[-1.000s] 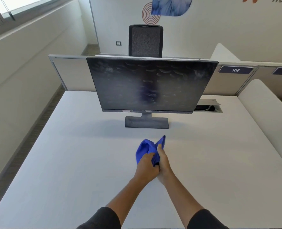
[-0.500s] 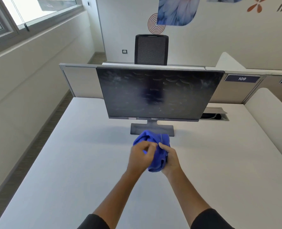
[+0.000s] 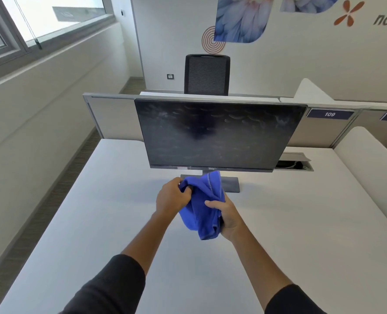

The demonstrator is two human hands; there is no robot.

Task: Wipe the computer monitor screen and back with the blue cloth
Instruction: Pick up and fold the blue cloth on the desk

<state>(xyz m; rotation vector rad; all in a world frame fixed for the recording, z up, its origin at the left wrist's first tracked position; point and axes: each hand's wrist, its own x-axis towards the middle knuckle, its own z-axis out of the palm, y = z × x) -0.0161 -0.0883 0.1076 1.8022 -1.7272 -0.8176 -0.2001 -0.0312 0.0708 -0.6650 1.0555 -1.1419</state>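
A blue cloth (image 3: 205, 206) is held bunched between both hands above the white bench (image 3: 301, 234), near the middle of the view and just in front of the monitor's stand (image 3: 231, 184). The left hand (image 3: 172, 197) grips the cloth's upper left part, its fingers (image 3: 185, 185) curled into the folds. The right hand (image 3: 227, 215) holds the cloth's right side lower down, with the thumb pressed across the fabric and the other fingers wrapped behind it, out of sight. The cloth's lower end hangs loose below the right hand.

At 12 o'clock from the hands a dark monitor (image 3: 219, 137) stands upright on the bench, its screen switched off and marked with pale smears. The cloth's top edge overlaps the base of the stand in the view; whether they touch cannot be told.

Behind the monitor a grey partition (image 3: 111, 116) runs across, and a black chair (image 3: 207, 74) is seen beyond it. At 2 o'clock an open cable hatch (image 3: 294, 163) is set into the bench, and a label reading 109 (image 3: 330, 114) is fixed to the partition.
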